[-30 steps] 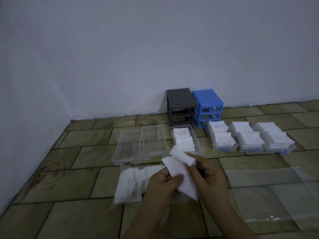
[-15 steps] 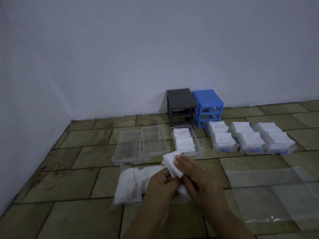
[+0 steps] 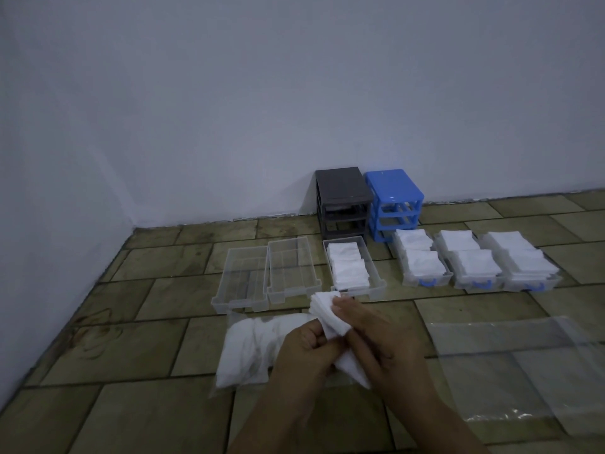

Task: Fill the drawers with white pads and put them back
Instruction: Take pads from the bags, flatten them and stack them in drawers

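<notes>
Step in hand: squaring a stack of white pads (image 3: 324, 306), gripped by both my left hand (image 3: 302, 350) and right hand (image 3: 376, 335), near side of the part-filled drawer (image 3: 352, 267). Three drawers w/ blue handles (image 3: 478, 257) at right look full; two clear drawers (image 3: 265, 273) at left hold none. Next move, as I judge it: lay stack flat in part-filled drawer's near end, edges aligned.
</notes>
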